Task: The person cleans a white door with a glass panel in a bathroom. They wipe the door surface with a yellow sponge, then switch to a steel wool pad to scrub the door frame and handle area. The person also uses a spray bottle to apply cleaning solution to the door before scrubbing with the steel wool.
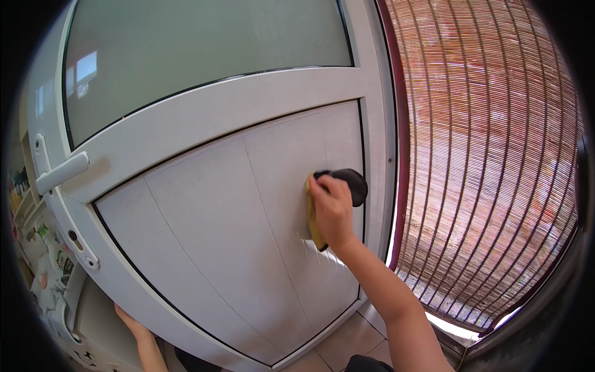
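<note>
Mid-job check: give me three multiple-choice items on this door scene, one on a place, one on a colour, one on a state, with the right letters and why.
1. Where is the right hand?
A. on the lever handle
B. on the lower door panel
C. on the bamboo blind

2. What colour is the sponge under that hand?
A. yellow
B. blue
C. red

3. How does the left hand stand?
A. hanging free in the air
B. gripping the door's lower edge
C. holding the sponge

Answers:
1 B, it presses against the white lower panel, right of centre.
2 A, a yellow edge shows beside the fingers, with a black part above.
3 B, its fingers wrap the door edge low down, below the lever handle.
</note>
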`<state>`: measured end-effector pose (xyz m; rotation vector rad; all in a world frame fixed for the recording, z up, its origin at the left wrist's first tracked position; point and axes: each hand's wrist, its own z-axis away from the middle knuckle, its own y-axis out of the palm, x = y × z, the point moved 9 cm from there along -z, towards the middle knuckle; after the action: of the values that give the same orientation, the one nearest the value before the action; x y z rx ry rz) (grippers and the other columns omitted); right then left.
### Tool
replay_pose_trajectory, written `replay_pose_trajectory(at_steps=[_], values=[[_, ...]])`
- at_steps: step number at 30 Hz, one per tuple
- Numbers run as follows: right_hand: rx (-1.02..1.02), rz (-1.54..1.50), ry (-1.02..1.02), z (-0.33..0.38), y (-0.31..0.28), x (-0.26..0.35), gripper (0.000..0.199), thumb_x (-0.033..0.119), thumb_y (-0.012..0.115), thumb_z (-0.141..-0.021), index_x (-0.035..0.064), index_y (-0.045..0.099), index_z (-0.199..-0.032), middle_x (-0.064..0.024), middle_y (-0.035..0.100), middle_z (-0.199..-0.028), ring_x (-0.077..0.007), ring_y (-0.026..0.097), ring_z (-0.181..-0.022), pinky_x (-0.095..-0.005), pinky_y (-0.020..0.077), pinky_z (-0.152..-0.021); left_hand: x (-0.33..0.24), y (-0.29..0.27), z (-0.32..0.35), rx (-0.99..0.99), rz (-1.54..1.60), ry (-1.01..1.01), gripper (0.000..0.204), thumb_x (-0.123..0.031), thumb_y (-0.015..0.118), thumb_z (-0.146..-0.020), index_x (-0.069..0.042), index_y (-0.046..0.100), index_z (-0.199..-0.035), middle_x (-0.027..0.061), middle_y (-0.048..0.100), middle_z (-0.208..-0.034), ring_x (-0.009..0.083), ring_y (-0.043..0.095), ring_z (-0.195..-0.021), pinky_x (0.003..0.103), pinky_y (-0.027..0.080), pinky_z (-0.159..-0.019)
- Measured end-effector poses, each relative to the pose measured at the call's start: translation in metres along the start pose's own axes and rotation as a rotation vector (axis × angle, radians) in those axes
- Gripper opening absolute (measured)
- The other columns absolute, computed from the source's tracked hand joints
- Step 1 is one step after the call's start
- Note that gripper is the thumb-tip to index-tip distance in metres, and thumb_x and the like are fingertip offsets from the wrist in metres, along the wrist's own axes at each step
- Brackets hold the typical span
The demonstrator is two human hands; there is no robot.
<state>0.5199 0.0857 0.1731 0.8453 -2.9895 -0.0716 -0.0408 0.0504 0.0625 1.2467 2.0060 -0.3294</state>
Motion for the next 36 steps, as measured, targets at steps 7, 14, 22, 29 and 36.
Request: replay_pose_trajectory(at_steps=[7,14,22,29,36], values=[[0.119,0.012,-0.050,0.049,-0.007,0.011,0.028,0.000,0.066,-0.074,0.0008,0.070,-0.102,-0.0073,0.062,-0.096,-0.0255,0.059,-0.085,-0.0355,0.0465,-0.076,0.004,0.004,-0.008,0.029,0.008,0.044,0.043,-0.028,0.045,-0.101,0.006,0.048,-0.128,0.0110,0.060,-0.115,0.0177,0.061,-0.099,0.030,0.051,-0.083],[0.118,0.040,-0.077,0.008,-0.005,0.011,0.027,-0.002,0.066,-0.075,-0.0006,0.069,-0.102,-0.0082,0.062,-0.099,-0.0258,0.059,-0.088,-0.0361,0.0471,-0.076,-0.009,0.005,-0.003,0.055,-0.080,0.133,0.041,-0.025,0.046,-0.101,0.003,0.047,-0.131,0.0095,0.059,-0.117,0.0168,0.060,-0.102,0.029,0.050,-0.084],[0.106,0.043,-0.068,0.016,-0.007,0.001,0.025,0.000,0.064,-0.077,-0.0007,0.068,-0.102,-0.0068,0.062,-0.097,-0.0236,0.059,-0.085,-0.0348,0.0457,-0.075,-0.012,0.010,-0.005,0.041,-0.061,0.105,0.046,-0.033,0.045,-0.103,0.001,0.046,-0.133,0.0085,0.058,-0.119,0.0168,0.058,-0.104,0.030,0.048,-0.088],[0.102,0.007,-0.089,0.028,-0.007,0.015,0.021,0.000,0.069,-0.076,0.0015,0.070,-0.097,-0.0071,0.063,-0.092,-0.0242,0.059,-0.082,-0.0343,0.0465,-0.073,-0.034,0.022,0.001,0.043,-0.095,0.162,0.054,-0.043,0.045,-0.102,0.002,0.048,-0.130,0.0086,0.059,-0.116,0.0157,0.058,-0.103,0.030,0.048,-0.088],[0.184,-0.082,-0.141,0.042,0.002,0.054,0.026,0.002,0.068,-0.074,-0.0004,0.069,-0.100,-0.0054,0.062,-0.097,-0.0230,0.058,-0.084,-0.0338,0.0469,-0.075,-0.041,0.030,0.003,0.020,-0.120,0.164,0.051,-0.043,0.046,-0.102,0.002,0.051,-0.124,0.0066,0.061,-0.109,0.0137,0.059,-0.097,0.028,0.048,-0.085]])
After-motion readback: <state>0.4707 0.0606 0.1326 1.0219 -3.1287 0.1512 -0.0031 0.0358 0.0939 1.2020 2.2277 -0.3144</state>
